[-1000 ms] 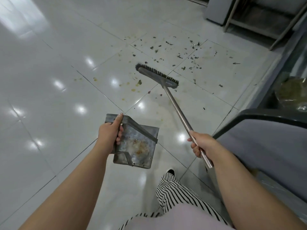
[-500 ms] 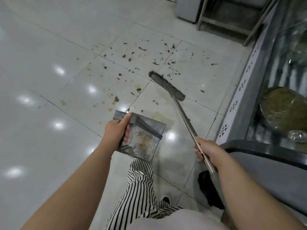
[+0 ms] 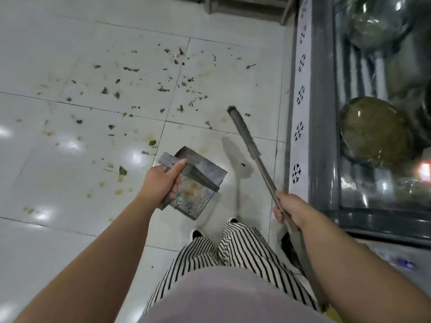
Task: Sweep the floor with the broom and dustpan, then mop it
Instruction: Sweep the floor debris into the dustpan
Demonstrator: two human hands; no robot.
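Left hand (image 3: 161, 180) grasping the handle of a metal dustpan (image 3: 198, 190) held above the littered white tile floor (image 3: 70, 159), right hand (image 3: 290, 209) clenched around the broom (image 3: 245, 134) handle beside it

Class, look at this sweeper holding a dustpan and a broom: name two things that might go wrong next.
1. The dustpan, gripped by the left hand, is tilted in the air with residue inside; it may spill.
2. Wet-looking yellow smears lie among the dry scraps; the broom in the right hand may spread them.
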